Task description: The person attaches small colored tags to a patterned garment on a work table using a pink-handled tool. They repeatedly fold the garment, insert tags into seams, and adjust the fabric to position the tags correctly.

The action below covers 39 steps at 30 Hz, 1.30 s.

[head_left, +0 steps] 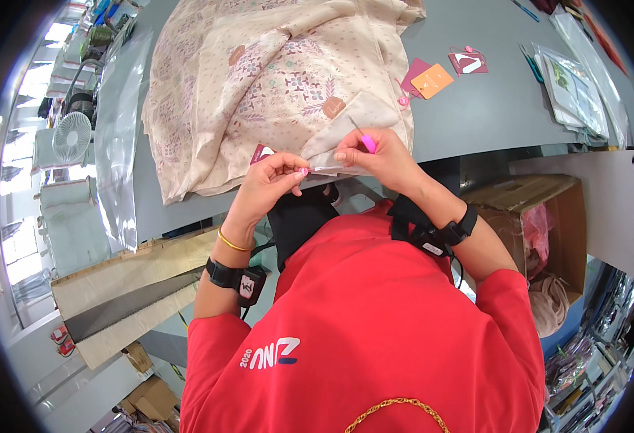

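A beige cloth (281, 79) with purple and brown floral prints is spread over the grey table. At its near edge my left hand (277, 177) pinches a small pink tag fastener (303, 172) between thumb and fingers. Beside that hand a dark red hang tag (260, 154) partly shows. My right hand (382, 159) is closed around a pink-handled tool (369, 143), its thin metal shaft pointing up and away over the cloth. Between the two hands lies a whitish strip (325, 170) at the cloth's edge; what it is cannot be made out.
Right of the cloth lie an orange tag (432, 81) and another dark red tag (468, 63). Plastic-wrapped packets (569, 94) rest farther right. An open cardboard box (566, 231) stands below the table's right side. A white fan (72, 137) is at the left.
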{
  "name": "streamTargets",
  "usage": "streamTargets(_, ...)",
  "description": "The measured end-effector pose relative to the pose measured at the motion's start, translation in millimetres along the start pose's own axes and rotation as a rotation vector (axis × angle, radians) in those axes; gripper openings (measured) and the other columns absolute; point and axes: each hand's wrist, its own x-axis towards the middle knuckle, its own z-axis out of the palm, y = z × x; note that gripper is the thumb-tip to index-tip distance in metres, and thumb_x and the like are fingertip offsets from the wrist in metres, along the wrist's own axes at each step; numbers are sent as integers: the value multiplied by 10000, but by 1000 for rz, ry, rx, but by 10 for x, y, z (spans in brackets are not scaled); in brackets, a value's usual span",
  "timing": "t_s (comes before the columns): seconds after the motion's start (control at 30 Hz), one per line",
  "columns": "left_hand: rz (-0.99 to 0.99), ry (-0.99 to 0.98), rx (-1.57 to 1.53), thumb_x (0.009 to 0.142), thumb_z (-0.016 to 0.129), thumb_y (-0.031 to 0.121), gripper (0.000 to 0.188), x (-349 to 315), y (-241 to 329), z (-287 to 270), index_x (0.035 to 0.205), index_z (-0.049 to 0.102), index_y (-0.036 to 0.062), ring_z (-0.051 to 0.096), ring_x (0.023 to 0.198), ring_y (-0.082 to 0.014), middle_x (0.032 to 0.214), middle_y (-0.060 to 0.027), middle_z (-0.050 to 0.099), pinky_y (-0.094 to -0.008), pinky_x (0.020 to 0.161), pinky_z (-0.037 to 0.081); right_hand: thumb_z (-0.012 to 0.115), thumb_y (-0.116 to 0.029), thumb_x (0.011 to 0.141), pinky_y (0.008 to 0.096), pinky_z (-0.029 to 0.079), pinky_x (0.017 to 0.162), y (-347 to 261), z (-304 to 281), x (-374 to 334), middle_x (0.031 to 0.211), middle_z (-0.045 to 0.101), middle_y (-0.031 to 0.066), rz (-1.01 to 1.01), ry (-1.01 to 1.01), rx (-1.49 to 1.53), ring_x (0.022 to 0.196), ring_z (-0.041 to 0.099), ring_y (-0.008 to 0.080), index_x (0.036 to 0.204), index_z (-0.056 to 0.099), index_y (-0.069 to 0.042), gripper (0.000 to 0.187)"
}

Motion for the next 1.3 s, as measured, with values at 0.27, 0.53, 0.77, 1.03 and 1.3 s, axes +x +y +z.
streamTargets(0.27,98,39,-188,1008,732,41,168,19,-99,167,1167,723,-13,685,860,-99,1044,-49,742,-245,757,575,718,-55,1002,286,578,825,-70,212,-62,956,780,60,41,-47,-84,886,711,111,1069,768,31,119)
streamTargets(0.53,86,75,-246,1002,742,41,170,55,-112,278,1160,721,-20,704,830,-114,1029,-59,748,-252,773,587,696,-54,1006,292,576,835,-106,206,-72,930,769,72,4,-24,-241,886,704,118,1031,730,49,110)
streamTargets(0.77,108,96,-213,1003,740,37,155,94,-114,339,1146,719,-17,709,832,-119,1011,-55,746,-255,776,599,681,-79,1022,291,563,814,-32,179,-48,899,744,59,-1,-26,-222,857,682,114,1006,713,44,128)
streamTargets(1.03,160,141,-75,1007,721,15,139,111,-133,410,1139,711,-29,711,866,-108,1013,-63,740,-251,765,602,686,-87,1026,293,552,800,40,143,-25,881,722,49,28,-39,-314,834,653,107,980,700,42,137)
streamTargets(1.3,126,7,-176,991,722,-15,91,164,-94,326,1079,725,-36,727,850,-136,1012,-106,762,-257,746,606,766,-95,982,289,544,701,91,97,37,832,718,43,43,-77,6,778,673,113,938,706,5,125)
